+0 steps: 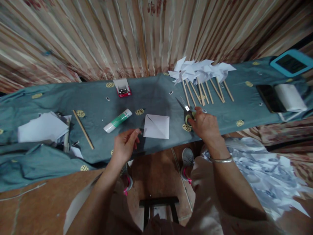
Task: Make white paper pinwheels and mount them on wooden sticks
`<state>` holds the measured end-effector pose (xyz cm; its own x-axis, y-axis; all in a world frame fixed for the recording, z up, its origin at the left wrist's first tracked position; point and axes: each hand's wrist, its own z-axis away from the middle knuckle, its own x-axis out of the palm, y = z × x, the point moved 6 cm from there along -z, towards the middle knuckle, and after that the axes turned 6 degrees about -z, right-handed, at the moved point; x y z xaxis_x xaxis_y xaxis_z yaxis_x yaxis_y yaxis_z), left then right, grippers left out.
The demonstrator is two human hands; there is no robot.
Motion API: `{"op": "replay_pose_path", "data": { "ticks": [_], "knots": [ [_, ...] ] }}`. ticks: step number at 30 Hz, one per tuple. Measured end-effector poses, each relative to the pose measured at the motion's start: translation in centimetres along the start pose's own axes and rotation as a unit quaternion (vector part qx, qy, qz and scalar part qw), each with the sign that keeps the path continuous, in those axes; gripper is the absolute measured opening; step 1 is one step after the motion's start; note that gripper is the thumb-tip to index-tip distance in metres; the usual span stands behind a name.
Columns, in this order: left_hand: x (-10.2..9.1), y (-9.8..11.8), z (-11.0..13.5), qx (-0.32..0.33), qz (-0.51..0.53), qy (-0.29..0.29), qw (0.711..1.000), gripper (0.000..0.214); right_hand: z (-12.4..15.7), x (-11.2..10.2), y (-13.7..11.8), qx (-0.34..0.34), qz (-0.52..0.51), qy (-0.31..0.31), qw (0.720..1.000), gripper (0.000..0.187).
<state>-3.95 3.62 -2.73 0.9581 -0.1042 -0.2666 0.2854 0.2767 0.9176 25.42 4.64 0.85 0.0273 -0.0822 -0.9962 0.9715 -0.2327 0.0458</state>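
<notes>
Head view: your right hand [205, 125] has its fingers closed around the handles of the scissors [186, 109], blades pointing toward the tabletop's [151, 94] far edge. Your left hand [124, 143] sits at the near edge, fingers loosely curled and empty, just beside the creased white paper square [156, 126]. A glue stick [117, 120] lies left of it; paper pinwheels [200, 71] line the far edge.

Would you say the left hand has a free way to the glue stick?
Probably yes: the left hand hovers empty at the near edge of the cloth, and the glue stick lies just beyond it on that cloth, nothing between them.
</notes>
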Motion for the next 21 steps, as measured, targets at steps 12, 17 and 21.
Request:
{"op": "replay_pose_path", "data": {
  "ticks": [12,17,21],
  "knots": [
    [6.9,1.8,2.0,0.322,-0.296,-0.115,0.892,0.039,1.0,0.3,0.0,-0.036,-0.076,0.064,0.994,0.030],
    [7.9,1.2,1.8,0.360,-0.431,-0.099,0.821,0.045,0.8,0.4,-1.2,-0.115,-0.199,0.149,0.962,0.031],
    [8.2,1.3,1.7,0.358,-0.456,-0.102,0.809,0.046,0.1,2.1,-4.0,-0.162,-0.354,0.123,0.913,0.049]
  ]
}}
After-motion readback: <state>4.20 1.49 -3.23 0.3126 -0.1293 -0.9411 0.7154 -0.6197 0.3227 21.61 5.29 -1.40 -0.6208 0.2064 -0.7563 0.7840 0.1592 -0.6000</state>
